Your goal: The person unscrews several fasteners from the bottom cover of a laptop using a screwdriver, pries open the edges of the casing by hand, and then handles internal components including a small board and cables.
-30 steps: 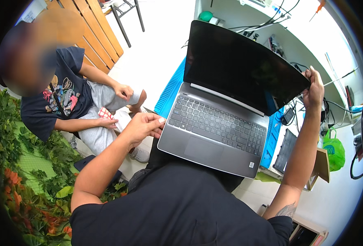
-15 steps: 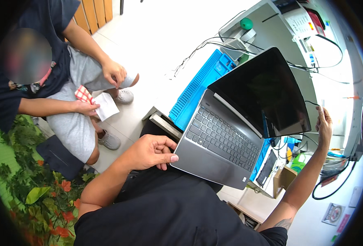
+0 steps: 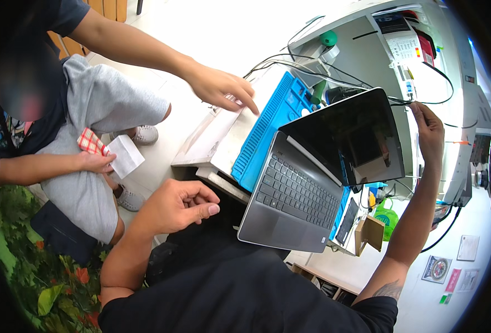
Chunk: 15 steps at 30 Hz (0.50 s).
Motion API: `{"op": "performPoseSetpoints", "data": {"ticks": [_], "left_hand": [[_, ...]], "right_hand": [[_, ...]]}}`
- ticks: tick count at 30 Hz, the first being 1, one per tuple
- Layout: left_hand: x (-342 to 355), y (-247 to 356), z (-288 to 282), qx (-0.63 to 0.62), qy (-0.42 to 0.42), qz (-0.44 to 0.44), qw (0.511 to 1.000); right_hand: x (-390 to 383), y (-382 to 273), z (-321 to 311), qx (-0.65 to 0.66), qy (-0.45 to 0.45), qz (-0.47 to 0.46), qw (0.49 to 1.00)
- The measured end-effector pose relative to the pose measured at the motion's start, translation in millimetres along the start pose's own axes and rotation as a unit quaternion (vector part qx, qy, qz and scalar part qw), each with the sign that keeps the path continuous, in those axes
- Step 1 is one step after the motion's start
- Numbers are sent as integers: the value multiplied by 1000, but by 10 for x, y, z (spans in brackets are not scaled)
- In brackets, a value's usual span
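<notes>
A grey laptop lies open at an angle over the blue mat and the table edge, its dark screen raised. My left hand hovers just off the laptop's near left corner, fingers loosely curled, thumb apart, nothing in it. Beyond the screen, my right hand is raised with its thumb and forefinger pinched on a thin black cable. Where that cable ends behind the screen is hidden.
A blue work mat lies on the white table. At left sits another person, one hand over the table edge, the other holding a white paper. Cables, a green bag and a cardboard box stand around.
My left hand has let go of the laptop's corner and drawn back left. My right hand has risen slightly. The other person's hand has reached over to the table edge.
</notes>
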<state>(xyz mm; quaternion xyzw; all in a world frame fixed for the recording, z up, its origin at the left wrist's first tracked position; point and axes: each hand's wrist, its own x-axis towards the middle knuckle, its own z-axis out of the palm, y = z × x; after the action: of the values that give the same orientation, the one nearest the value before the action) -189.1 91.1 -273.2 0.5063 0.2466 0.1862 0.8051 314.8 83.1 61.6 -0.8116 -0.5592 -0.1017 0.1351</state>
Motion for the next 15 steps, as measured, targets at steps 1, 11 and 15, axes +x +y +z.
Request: {"op": "performPoseSetpoints", "data": {"ticks": [1,11,15], "left_hand": [[10,-29,31,-16,3,-3,1000],[300,686,212,112,7,171,979],[810,1538,322,203,55,423,881]], "right_hand": [[-10,15,27,5,-5,-2,1000],[-133,174,3,170,-4,120,978],[158,-260,69,149,-63,-53,985]]}}
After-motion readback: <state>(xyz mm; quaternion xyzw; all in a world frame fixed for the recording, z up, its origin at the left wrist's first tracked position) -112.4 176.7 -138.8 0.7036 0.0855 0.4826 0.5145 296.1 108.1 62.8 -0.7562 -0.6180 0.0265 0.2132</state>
